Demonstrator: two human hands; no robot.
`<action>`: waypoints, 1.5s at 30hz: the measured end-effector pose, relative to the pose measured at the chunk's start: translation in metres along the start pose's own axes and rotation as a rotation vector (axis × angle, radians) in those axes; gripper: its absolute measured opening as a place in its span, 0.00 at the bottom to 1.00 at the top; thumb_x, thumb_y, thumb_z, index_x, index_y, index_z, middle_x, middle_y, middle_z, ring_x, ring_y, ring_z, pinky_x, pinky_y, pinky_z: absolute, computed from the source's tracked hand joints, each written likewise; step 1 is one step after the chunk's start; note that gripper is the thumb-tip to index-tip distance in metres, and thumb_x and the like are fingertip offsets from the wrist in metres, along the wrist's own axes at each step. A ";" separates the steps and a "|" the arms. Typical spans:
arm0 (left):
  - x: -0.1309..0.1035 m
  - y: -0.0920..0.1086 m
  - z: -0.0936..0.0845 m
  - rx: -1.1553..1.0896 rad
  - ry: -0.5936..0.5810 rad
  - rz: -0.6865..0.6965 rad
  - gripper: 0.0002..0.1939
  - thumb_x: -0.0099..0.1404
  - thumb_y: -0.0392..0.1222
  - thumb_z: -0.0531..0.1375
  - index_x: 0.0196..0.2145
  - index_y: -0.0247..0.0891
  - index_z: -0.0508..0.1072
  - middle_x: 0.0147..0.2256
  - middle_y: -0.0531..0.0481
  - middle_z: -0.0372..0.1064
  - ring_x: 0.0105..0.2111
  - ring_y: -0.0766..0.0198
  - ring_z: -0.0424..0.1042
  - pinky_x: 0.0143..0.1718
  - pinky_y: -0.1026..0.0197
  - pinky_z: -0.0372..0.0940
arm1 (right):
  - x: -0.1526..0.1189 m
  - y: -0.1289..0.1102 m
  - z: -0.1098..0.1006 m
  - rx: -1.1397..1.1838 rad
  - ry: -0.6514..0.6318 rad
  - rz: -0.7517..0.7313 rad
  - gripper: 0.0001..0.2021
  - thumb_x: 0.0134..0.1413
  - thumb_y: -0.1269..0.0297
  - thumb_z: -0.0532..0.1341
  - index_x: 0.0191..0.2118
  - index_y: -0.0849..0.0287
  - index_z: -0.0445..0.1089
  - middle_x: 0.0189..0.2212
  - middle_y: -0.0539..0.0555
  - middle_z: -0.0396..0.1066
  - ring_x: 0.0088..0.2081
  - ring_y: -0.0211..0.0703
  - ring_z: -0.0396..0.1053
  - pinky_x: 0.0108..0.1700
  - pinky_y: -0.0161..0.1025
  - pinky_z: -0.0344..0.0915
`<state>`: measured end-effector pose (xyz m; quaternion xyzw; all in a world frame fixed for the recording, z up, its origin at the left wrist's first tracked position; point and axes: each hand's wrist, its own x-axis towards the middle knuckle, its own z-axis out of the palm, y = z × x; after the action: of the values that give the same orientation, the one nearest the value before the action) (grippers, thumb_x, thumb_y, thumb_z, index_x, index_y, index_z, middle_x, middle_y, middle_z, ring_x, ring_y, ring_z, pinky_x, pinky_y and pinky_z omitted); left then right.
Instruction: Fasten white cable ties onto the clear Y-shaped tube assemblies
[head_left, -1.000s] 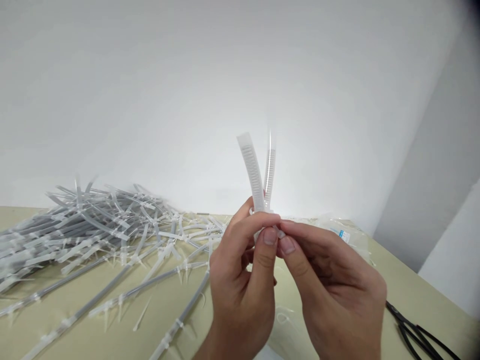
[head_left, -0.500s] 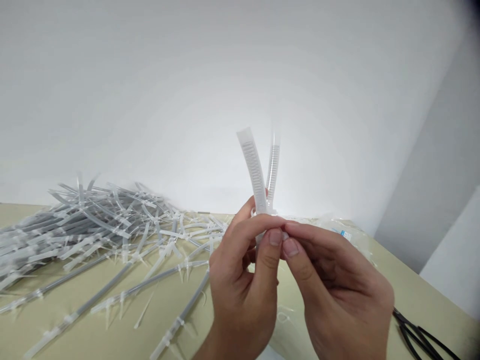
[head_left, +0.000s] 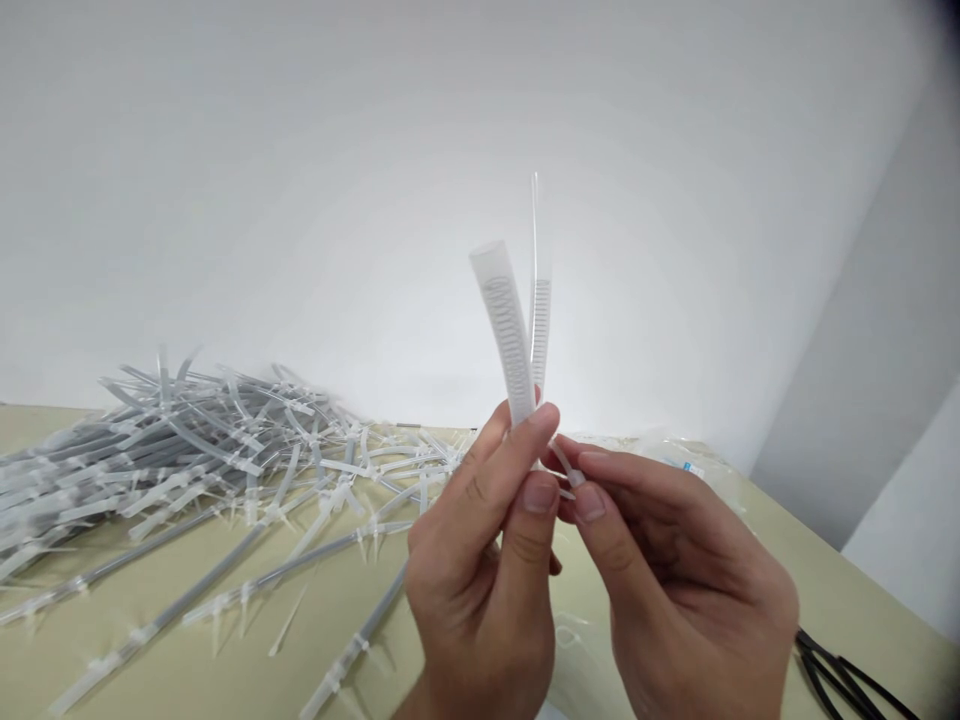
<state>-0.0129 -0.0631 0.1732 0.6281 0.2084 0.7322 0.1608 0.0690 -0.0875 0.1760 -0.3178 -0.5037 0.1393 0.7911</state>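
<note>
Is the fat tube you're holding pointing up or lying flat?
Pointing up: the fat tube rises above the left hand, leaning left.

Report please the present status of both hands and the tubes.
Left hand holding two translucent tube ends, pointing up, lower parts hidden. Right hand pinching thin white tie. Tube pile left, black tool right.

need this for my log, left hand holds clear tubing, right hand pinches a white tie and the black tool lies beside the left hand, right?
The side is wrong: in the head view, the black tool lies beside the right hand. The left hand holds clear tubing and the right pinches a white tie.
</note>
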 end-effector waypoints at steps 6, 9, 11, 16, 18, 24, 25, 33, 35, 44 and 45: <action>-0.002 -0.003 0.003 0.029 0.055 0.045 0.20 0.64 0.32 0.58 0.51 0.51 0.70 0.52 0.56 0.68 0.48 0.63 0.70 0.44 0.69 0.71 | 0.000 0.001 0.000 0.019 -0.011 -0.015 0.11 0.50 0.75 0.63 0.37 0.52 0.75 0.37 0.48 0.78 0.39 0.40 0.75 0.40 0.31 0.75; -0.003 -0.003 0.004 0.001 0.056 0.021 0.20 0.65 0.32 0.57 0.51 0.52 0.70 0.53 0.56 0.67 0.45 0.65 0.73 0.38 0.71 0.72 | 0.000 0.000 0.001 0.024 -0.008 -0.008 0.11 0.51 0.75 0.63 0.37 0.52 0.75 0.37 0.48 0.78 0.38 0.39 0.76 0.39 0.29 0.75; -0.003 -0.002 0.004 -0.015 0.063 0.007 0.20 0.65 0.32 0.57 0.51 0.52 0.70 0.52 0.56 0.68 0.41 0.66 0.74 0.34 0.72 0.72 | -0.001 0.000 0.001 0.024 -0.008 0.003 0.10 0.51 0.74 0.63 0.37 0.52 0.74 0.36 0.48 0.78 0.38 0.40 0.76 0.38 0.30 0.76; -0.003 -0.002 0.005 0.006 0.073 -0.002 0.21 0.63 0.31 0.58 0.50 0.54 0.70 0.51 0.56 0.69 0.27 0.73 0.73 0.25 0.73 0.70 | -0.002 0.001 0.000 0.028 -0.010 -0.012 0.11 0.50 0.75 0.63 0.38 0.51 0.74 0.36 0.49 0.78 0.38 0.41 0.76 0.38 0.32 0.76; -0.003 -0.002 0.005 0.009 0.079 -0.005 0.21 0.63 0.31 0.59 0.50 0.53 0.71 0.51 0.55 0.69 0.22 0.76 0.70 0.23 0.73 0.69 | -0.001 0.002 0.000 0.025 -0.011 -0.021 0.11 0.50 0.74 0.64 0.38 0.51 0.74 0.36 0.48 0.78 0.37 0.41 0.76 0.38 0.32 0.76; -0.004 -0.003 0.006 -0.018 0.082 -0.002 0.21 0.64 0.31 0.58 0.50 0.54 0.71 0.51 0.57 0.69 0.18 0.80 0.66 0.22 0.74 0.68 | -0.001 0.003 0.000 0.014 -0.009 -0.022 0.11 0.49 0.74 0.64 0.38 0.51 0.74 0.35 0.48 0.78 0.37 0.40 0.76 0.38 0.29 0.75; -0.004 -0.003 0.006 -0.017 0.078 0.000 0.20 0.64 0.32 0.57 0.50 0.54 0.70 0.51 0.57 0.69 0.19 0.79 0.68 0.22 0.74 0.68 | -0.001 0.002 0.000 0.014 -0.007 -0.023 0.11 0.49 0.74 0.64 0.38 0.51 0.74 0.35 0.47 0.78 0.37 0.40 0.76 0.38 0.29 0.75; -0.006 -0.005 0.003 0.055 0.093 0.025 0.21 0.62 0.32 0.60 0.50 0.53 0.71 0.50 0.57 0.70 0.36 0.67 0.74 0.32 0.70 0.72 | -0.002 0.001 0.000 -0.012 -0.005 -0.023 0.11 0.49 0.74 0.65 0.38 0.51 0.74 0.35 0.47 0.78 0.37 0.39 0.76 0.39 0.28 0.75; -0.007 -0.004 0.005 0.027 0.100 0.021 0.21 0.61 0.32 0.61 0.49 0.52 0.71 0.51 0.55 0.69 0.31 0.70 0.73 0.28 0.71 0.71 | -0.002 0.001 0.000 0.000 -0.008 -0.022 0.12 0.49 0.75 0.64 0.38 0.51 0.74 0.35 0.47 0.78 0.37 0.39 0.76 0.39 0.28 0.75; -0.007 0.007 0.020 -0.331 0.205 -0.137 0.33 0.61 0.31 0.61 0.58 0.60 0.58 0.48 0.54 0.72 0.28 0.72 0.74 0.28 0.72 0.72 | -0.004 0.004 0.001 0.053 0.048 -0.079 0.12 0.47 0.77 0.65 0.37 0.54 0.74 0.34 0.47 0.78 0.35 0.39 0.77 0.37 0.28 0.76; -0.007 0.007 0.019 -0.332 0.191 -0.152 0.31 0.60 0.30 0.62 0.56 0.58 0.61 0.49 0.54 0.71 0.29 0.72 0.74 0.29 0.73 0.71 | -0.004 0.004 0.001 0.057 0.047 -0.082 0.12 0.47 0.77 0.65 0.37 0.54 0.74 0.34 0.47 0.78 0.35 0.39 0.77 0.37 0.27 0.76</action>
<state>0.0071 -0.0706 0.1734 0.5031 0.1459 0.7987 0.2963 0.0667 -0.0858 0.1708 -0.2775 -0.4934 0.1136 0.8165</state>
